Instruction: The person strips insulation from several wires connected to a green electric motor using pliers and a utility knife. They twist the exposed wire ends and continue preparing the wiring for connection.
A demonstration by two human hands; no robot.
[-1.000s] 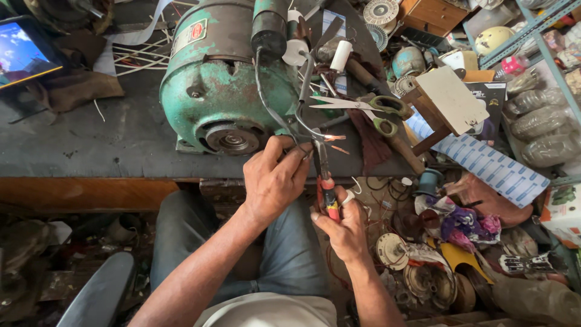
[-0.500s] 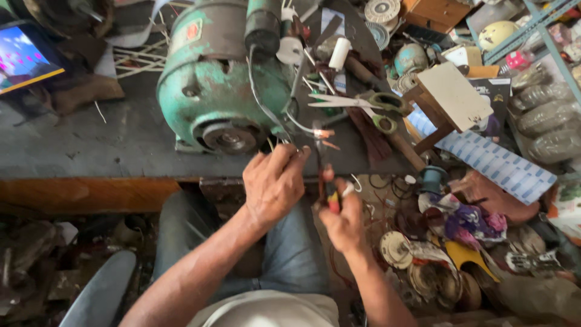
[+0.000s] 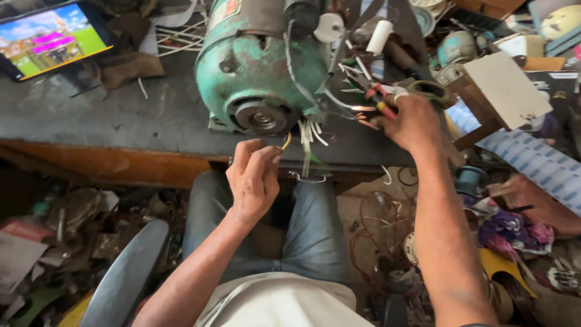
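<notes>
Pinching a thin yellowish wire (image 3: 285,142) between thumb and bent fingertips, the left hand (image 3: 253,181) sits just below the front of a green electric motor (image 3: 260,66) on the dark workbench (image 3: 121,121). The wire curves up toward a bundle of pale, flat leads (image 3: 307,134) hanging from the motor's lower edge; where it joins them is hard to make out.

The motor housing is rounded cast metal with chipped, worn green paint and a grey round shaft end at its face. Its top is cut off by the frame edge.

The right hand (image 3: 411,124) is closed around a small tool with red and yellow handles (image 3: 381,104), likely pliers; the tool's tip lies among stray wires beside the motor and cannot be seen clearly. Scissors with olive handles (image 3: 426,89) lie touching or just behind this hand.

A lit tablet screen (image 3: 54,39) lies at the bench's far left, partly cut off. A pale square board (image 3: 505,88) rests to the right, over a blue-and-white patterned sheet (image 3: 532,163). Coils of reddish copper wire (image 3: 378,221) lie on the cluttered floor by the person's denim-covered knees; much of the surrounding litter is too jumbled to identify.
</notes>
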